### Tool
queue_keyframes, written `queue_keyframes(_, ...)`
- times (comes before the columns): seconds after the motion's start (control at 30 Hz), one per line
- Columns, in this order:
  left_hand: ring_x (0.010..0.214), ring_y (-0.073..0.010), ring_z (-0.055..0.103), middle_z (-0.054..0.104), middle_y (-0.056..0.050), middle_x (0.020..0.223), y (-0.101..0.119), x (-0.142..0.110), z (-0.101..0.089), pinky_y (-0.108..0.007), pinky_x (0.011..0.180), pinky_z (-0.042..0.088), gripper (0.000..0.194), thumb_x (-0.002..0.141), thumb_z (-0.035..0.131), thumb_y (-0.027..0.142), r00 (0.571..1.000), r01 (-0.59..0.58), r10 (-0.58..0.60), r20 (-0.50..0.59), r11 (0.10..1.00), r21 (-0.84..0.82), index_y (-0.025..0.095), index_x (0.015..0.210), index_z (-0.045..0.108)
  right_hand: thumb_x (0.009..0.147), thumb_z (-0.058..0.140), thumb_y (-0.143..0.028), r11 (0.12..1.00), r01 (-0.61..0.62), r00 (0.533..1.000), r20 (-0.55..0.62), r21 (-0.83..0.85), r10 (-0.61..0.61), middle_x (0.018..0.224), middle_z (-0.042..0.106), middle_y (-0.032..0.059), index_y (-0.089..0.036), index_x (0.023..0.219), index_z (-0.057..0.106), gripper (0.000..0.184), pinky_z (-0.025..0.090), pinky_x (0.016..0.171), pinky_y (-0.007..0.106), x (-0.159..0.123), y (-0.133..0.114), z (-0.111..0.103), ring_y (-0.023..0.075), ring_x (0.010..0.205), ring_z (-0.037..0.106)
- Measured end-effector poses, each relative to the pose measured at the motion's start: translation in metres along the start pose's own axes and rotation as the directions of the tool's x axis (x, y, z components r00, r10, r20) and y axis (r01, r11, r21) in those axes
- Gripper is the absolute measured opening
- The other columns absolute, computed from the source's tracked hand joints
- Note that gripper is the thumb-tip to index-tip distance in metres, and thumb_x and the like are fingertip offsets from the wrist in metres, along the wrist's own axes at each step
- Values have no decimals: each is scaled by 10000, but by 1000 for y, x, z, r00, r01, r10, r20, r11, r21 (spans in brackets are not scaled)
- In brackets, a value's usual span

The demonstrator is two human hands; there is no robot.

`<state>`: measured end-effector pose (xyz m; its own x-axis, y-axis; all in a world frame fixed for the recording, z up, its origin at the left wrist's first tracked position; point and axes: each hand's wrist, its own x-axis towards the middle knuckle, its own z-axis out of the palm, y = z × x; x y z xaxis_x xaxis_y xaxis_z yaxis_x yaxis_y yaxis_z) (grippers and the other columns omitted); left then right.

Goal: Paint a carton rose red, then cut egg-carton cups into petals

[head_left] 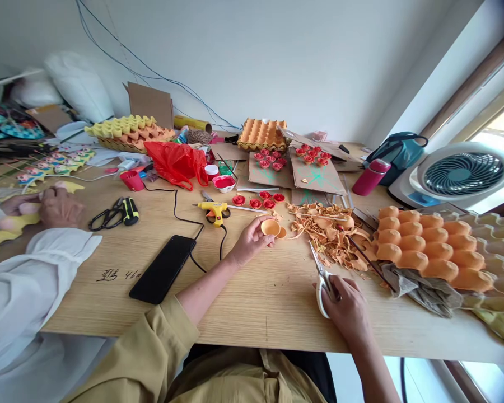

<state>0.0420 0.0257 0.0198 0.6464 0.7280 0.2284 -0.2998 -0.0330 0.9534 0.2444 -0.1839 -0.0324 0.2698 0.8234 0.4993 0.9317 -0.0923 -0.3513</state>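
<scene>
Over the middle of the table, my left hand [254, 240] pinches an orange egg-carton cup [270, 228] with its hollow facing up. A second small orange piece [282, 233] shows just beside the cup; I cannot tell whether it is joined to it. My right hand [346, 305] is wrapped round the white handles of a pair of scissors [322, 274], whose blades point away from me, slightly apart. Beyond the blades lies a heap of orange carton scraps [330, 229]. Several red paper flowers [267, 200] sit past my left hand.
An orange egg tray [428, 246] lies at right, near a fan [462, 173] and a pink bottle [372, 177]. A phone [163, 268], a yellow glue gun [213, 210] with its cord and black scissors [107, 217] lie left. A co-worker's hand [61, 207] works at far left.
</scene>
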Motion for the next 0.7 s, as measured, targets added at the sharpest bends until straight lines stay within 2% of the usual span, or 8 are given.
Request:
queue_keyframes(0.3,767,-135,588,626,-50,970,-3,-2,0,-255,681,520,528,792,754,372,999,4,-6,37,999,36,164,1233,551,920,588,-403,999,1,1000,-10,35,-1,628,573,-15,-238,738,518,255,427,690,289,0,-1,-2,178,682,571)
queue_keyframes(0.53,784,-146,604,642,-78,1089,-7,-4,3,-269,706,530,506,773,759,358,999,46,-47,23,998,36,184,1210,573,925,589,-413,999,0,1000,-17,47,1,626,566,-14,-239,720,507,282,429,691,292,1,-2,-3,179,686,569)
queue_keyframes(0.7,793,-150,614,646,-64,1053,-9,-5,3,-270,712,523,523,785,753,389,997,53,-56,52,997,48,180,1227,565,936,573,-405,999,4,1000,-19,51,-3,629,582,-12,-242,744,521,257,434,686,298,1,-4,-5,182,672,575)
